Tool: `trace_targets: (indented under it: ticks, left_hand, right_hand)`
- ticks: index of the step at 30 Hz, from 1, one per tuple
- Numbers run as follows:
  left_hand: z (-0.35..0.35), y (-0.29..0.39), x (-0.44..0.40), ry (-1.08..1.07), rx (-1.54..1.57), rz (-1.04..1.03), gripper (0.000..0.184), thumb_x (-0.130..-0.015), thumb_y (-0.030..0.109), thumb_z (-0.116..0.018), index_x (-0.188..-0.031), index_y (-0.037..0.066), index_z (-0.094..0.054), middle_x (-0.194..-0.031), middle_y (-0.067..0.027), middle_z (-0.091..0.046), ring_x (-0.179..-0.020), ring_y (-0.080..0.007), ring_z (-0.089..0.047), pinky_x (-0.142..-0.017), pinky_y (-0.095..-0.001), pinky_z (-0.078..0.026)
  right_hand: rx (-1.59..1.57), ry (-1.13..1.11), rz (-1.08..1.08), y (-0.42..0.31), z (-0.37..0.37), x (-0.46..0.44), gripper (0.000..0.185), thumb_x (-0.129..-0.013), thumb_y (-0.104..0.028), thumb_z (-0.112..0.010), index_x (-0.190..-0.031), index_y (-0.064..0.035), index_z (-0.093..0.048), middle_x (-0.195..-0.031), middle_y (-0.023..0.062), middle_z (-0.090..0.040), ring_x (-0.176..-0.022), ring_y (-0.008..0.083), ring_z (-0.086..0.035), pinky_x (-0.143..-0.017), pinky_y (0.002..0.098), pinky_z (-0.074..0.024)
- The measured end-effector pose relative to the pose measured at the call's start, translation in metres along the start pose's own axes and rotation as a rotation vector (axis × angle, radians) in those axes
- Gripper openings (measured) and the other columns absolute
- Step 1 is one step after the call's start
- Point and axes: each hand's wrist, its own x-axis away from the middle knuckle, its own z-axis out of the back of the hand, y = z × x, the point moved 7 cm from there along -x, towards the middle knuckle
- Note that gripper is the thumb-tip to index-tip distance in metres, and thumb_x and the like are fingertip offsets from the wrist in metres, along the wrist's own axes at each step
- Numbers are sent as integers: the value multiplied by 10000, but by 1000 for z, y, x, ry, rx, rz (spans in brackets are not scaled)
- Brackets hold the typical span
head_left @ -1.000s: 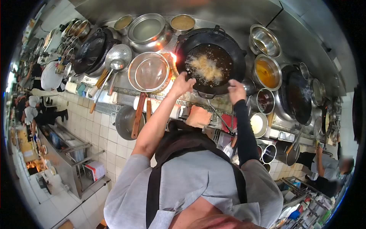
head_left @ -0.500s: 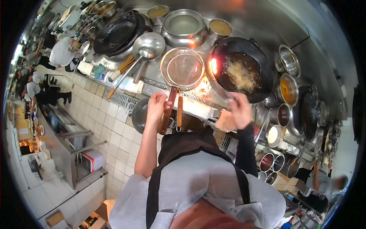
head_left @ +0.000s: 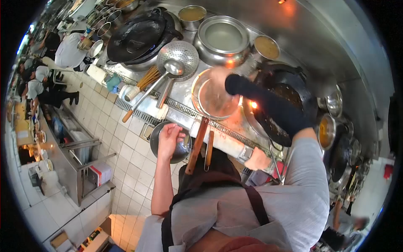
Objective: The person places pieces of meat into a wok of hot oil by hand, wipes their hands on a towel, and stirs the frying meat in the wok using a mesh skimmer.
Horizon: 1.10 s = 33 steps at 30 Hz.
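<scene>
My left hand (head_left: 169, 137) is raised over a dark pot (head_left: 158, 145) below the counter edge, its fingers curled together; whatever they may hold is too small to make out. My right hand (head_left: 222, 77), blurred, reaches across over the strainers (head_left: 216, 103), its fingers unclear. The strainers' wooden handles (head_left: 197, 147) point toward my body. Behind my black-sleeved right forearm lies the wok of dark oil (head_left: 279, 130), partly hidden, with a flame at its left side. A perforated skimmer (head_left: 184, 56) and a ladle (head_left: 173, 67) lie left of the strainers.
Black woks (head_left: 138, 38) are stacked at the back left. A large metal pot (head_left: 222, 40) and small pots of liquid stand behind the strainers. A brown cloth (head_left: 257, 159) hangs at the counter edge. Other people (head_left: 37, 86) are at the far left and lower right.
The view has swung left. Both hands left the wok; my right hand has moved left over the strainers, and my left hand is now away from the stove. The pale frying food is no longer visible.
</scene>
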Motion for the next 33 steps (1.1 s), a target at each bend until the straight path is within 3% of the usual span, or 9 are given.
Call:
trace_targets:
  ticks: [2, 7, 9, 12, 15, 21, 26, 30, 33]
  left_hand:
    - [1, 0, -9, 26, -10, 6, 249, -1039, 199, -574, -1196, 10, -534, -1053, -97, -682, -827, -163, -685, -670, -266, -545]
    - [-2, 2, -45, 85, -21, 51, 259, -1015, 167, -602, -1208, 11, -527, -1062, -90, -668, -857, -163, -680, -681, -275, -541]
    - [-8, 16, -70, 81, -68, 26, 270, -1011, 169, -610, -1212, 9, -527, -1063, -88, -666, -881, -165, -676, -690, -282, -539]
    - [-20, 36, -112, 53, -104, -2, 280, -1008, 175, -620, -1209, 0, -533, -1045, -77, -662, -908, -164, -669, -712, -283, -534]
    - [-31, 44, -156, 7, -108, -33, 279, -1006, 177, -623, -1199, -6, -539, -1026, -66, -655, -896, -149, -656, -719, -279, -530]
    - [-72, 85, -260, -60, -157, -105, 226, -1021, 215, -566, -1121, 13, -575, -970, -33, -625, -863, -108, -588, -729, -273, -520]
    - [-136, 98, -394, -184, 32, -10, 196, -1009, 169, -528, -1027, -1, -622, -810, -46, -590, -666, -120, -533, -607, -265, -481]
    - [-169, 113, -412, -197, 232, -42, 163, -991, 145, -570, -949, -3, -623, -673, -53, -541, -497, -138, -448, -489, -259, -402]
    - [-163, 124, -380, -164, 91, -15, 143, -976, 137, -611, -926, 4, -623, -714, -59, -560, -509, -140, -455, -456, -274, -379]
  right_hand:
    - [304, -100, -190, 90, -21, -77, 199, -799, -189, -682, -889, -36, -773, -960, 209, -738, -925, 382, -723, -796, 464, -578]
    - [42, 192, -639, 267, -57, -189, 291, -891, -173, -599, -1108, -39, -739, -1144, 218, -706, -1081, 360, -686, -916, 466, -554]
    - [220, 318, -802, 267, -56, -178, 295, -920, -165, -566, -1141, -65, -735, -1168, 199, -705, -1081, 354, -687, -918, 473, -553]
    - [-81, 31, -777, 274, -77, -207, 324, -964, -197, -506, -1167, -95, -737, -1248, 160, -691, -1172, 353, -647, -971, 479, -515]
    - [-6, -16, -725, 258, -67, -207, 327, -965, -200, -510, -1188, -102, -729, -1264, 141, -687, -1204, 343, -629, -1012, 463, -496]
    - [283, 220, -690, 347, -137, -218, 292, -919, -222, -560, -1079, -74, -755, -1117, 187, -722, -1042, 326, -707, -848, 412, -570]
    - [-5, -215, -485, 211, -54, -238, 268, -885, -191, -623, -1103, -106, -753, -1150, 174, -714, -1052, 352, -691, -891, 457, -555]
    - [14, 85, -594, 195, -7, -207, 285, -883, -212, -620, -1108, -97, -753, -1180, 168, -707, -1082, 356, -682, -914, 433, -549]
    - [-103, 296, -744, 310, -76, -198, 319, -867, -250, -620, -1107, -87, -752, -1187, 163, -705, -1100, 348, -678, -946, 424, -537]
